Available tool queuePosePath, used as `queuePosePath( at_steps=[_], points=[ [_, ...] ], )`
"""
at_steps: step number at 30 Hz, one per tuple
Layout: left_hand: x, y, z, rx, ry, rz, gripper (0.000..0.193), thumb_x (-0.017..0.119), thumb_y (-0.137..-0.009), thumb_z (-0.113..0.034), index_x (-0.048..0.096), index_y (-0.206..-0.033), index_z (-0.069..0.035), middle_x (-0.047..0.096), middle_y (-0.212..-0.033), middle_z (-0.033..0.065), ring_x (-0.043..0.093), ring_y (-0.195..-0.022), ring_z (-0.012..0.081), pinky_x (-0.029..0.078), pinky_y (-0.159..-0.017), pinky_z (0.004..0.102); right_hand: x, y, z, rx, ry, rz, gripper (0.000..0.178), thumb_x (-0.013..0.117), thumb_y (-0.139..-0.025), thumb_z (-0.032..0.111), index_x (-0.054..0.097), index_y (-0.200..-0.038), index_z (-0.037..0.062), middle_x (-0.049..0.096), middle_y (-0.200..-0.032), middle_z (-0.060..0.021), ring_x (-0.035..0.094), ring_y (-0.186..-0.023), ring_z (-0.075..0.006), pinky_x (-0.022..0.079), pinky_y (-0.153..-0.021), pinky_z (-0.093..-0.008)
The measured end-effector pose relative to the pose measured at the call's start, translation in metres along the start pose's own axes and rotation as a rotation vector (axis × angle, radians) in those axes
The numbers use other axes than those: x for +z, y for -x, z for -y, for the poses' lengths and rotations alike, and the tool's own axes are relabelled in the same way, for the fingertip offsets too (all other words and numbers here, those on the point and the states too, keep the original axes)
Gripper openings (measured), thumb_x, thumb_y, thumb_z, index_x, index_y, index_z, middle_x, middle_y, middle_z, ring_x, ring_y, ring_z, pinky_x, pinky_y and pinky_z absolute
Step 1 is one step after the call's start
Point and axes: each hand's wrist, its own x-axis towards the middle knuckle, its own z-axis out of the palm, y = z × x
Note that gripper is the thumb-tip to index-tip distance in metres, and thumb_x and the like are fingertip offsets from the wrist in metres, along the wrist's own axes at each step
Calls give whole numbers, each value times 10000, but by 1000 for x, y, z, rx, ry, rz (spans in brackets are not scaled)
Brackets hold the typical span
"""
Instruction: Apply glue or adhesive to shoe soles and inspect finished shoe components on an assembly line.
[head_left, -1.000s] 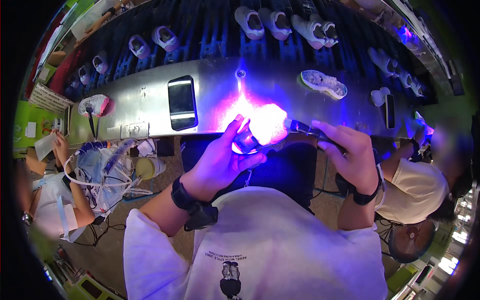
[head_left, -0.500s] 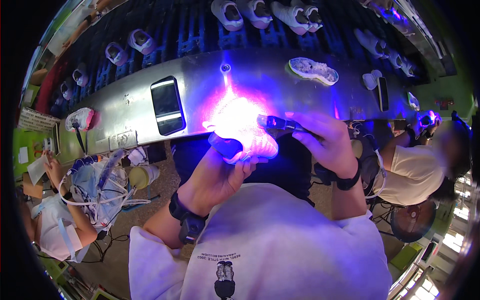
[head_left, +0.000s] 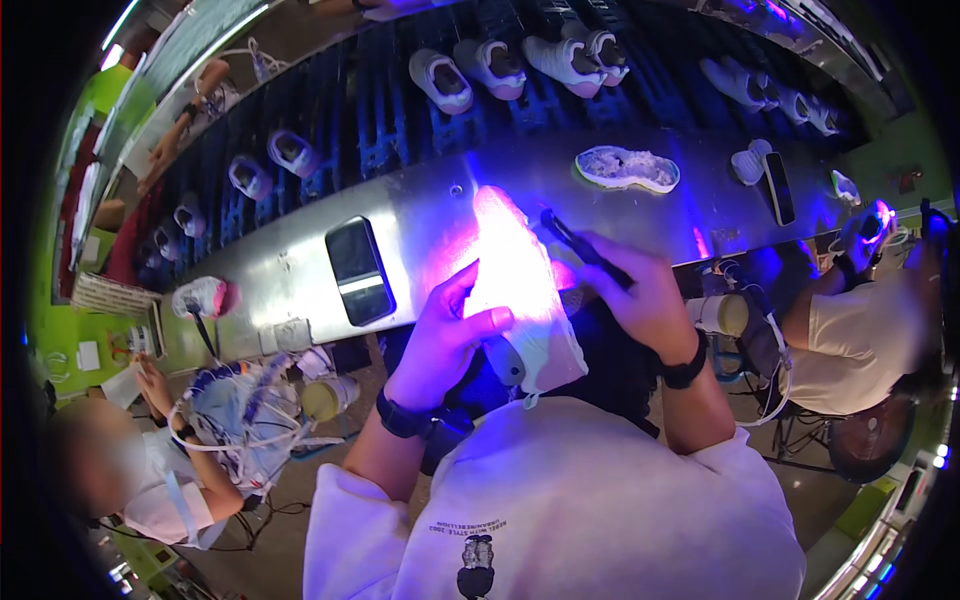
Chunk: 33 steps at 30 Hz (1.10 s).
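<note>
My left hand is closed around the side of a shoe, its thumb across the upper. Violet-white glare washes out the shoe's front and middle, and a pale heel end with a small loop hangs toward my body. In my right hand is a slim black torch, gripped by its rear part. The torch's head is close to the right side of the shoe, apart from it. Dark bands circle both my wrists.
On the metal bench lie a phone, a shoe sole piece and a white-pink shoe. Beyond it, a slatted conveyor carries several shoes. One person sits at right, another person at left beside tubs and cables.
The shoe has turned in my left hand, its glowing end now away from me and its heel toward me. My left hand has shifted to its side. The torch has tilted.
</note>
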Motion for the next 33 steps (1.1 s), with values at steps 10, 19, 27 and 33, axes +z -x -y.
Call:
queuePosePath(
  at_steps=[10, 19, 27, 33],
  points=[
    [-7, -7, -32, 374, -346, -136, 756, 819, -812, -55, 472, -1475, 55, 648, -1296, 84, 613, -1197, 177, 492, -1047, 355, -18, 39, -36, -15, -104, 121, 446, 767, -864, 65, 666, -1295, 2, 736, -1142, -159, 701, -1015, -246, 528, -942, -349],
    [-97, -126, -113, 271, -790, -341, 557, 740, -939, -386, 653, -1252, 66, 736, -873, 138, 729, -790, 200, 552, -668, 311, -30, 39, -69, 433, -362, 15, 431, 626, -981, 61, 557, -1403, 12, 712, -987, -78, 637, -724, -113, 515, -647, -256],
    [-198, -228, -228, -111, -1660, -814, 584, 632, -911, -546, 733, -1032, 16, 760, -827, 185, 768, -813, 303, 593, -826, 407, -22, 34, -80, 484, -474, -77, 475, 587, -984, 13, 494, -1450, 9, 685, -918, -51, 539, -594, -59, 441, -529, -223],
    [-272, -258, -228, -76, -1929, -948, 477, 625, -918, -472, 749, -1104, -51, 711, -1232, 194, 694, -1135, 345, 569, -930, 443, -25, 24, -86, 481, -492, -140, 480, 589, -969, -3, 496, -1440, 3, 670, -882, -51, 539, -602, -64, 444, -542, -223]
  ],
)
